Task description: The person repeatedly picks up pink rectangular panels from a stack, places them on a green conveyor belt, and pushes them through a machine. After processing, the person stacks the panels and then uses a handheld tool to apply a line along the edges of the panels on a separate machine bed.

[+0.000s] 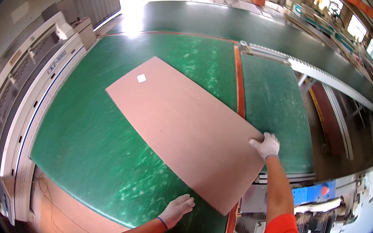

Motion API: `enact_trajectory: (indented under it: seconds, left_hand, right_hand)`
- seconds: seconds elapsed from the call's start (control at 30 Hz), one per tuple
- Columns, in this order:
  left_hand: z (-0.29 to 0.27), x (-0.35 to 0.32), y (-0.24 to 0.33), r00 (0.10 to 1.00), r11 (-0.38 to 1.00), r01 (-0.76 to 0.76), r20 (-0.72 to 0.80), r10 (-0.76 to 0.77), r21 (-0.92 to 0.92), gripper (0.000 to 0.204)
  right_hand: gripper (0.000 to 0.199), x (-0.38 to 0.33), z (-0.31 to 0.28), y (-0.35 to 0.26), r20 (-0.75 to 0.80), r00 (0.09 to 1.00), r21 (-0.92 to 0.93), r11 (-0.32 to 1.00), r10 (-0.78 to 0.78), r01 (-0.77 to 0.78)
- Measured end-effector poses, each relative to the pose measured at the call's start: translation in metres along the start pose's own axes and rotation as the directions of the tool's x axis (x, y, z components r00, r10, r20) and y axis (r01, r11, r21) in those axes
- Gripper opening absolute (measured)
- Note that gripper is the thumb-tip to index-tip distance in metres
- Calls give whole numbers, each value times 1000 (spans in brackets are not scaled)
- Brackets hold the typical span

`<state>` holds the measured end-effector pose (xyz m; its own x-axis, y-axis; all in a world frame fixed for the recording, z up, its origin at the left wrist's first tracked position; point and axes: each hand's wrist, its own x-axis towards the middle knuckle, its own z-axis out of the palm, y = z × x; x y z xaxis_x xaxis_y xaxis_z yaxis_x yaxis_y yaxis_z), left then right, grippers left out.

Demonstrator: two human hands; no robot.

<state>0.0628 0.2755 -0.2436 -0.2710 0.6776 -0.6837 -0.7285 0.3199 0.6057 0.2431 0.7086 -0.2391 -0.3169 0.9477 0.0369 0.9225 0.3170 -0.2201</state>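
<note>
A long pinkish-brown board (186, 121) lies slantwise on the green work surface (85, 136), a small white label (141, 78) near its far left end. My right hand (266, 146), in a white glove, grips the board at its right corner, thumb on the top face and the other fingers over the edge. In a matching glove, my left hand (177, 209) is just off the board's near long edge, above the green surface. Its fingers are loosely extended toward the board and hold nothing visible.
A pale machine rail (36, 111) runs along the left side. An orange-red strip (239, 81) divides the green surface from a second green panel (277, 105). Machinery with motors (321, 226) and a red button (325, 190) stands close at the right. A metal roller rail (324, 73) lies beyond.
</note>
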Motion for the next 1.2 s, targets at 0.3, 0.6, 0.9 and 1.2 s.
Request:
enact_trajectory:
  seconds: [0.3, 0.6, 0.9, 1.2]
  left_hand:
    - [-117, -2, 44, 881, 949, -190, -384, 278, 251, 40]
    - [-258, -82, 64, 766, 568, -111, -294, 572, 815, 56]
    - [-417, -165, -31, 925, 871, -177, -225, 306, 459, 37]
    - [-293, -418, 146, 747, 267, -405, 148, 649, 874, 16]
  right_hand:
    - [98, -133, 7, -97, 198, 975, 67, 991, 104, -120]
    - [99, -335, 2, -159, 385, 918, 55, 991, 93, -123]
    - [83, -558, -11, -187, 481, 864, 221, 974, -149, 46]
    - [81, -583, 2, -252, 569, 507, 610, 746, -647, 267]
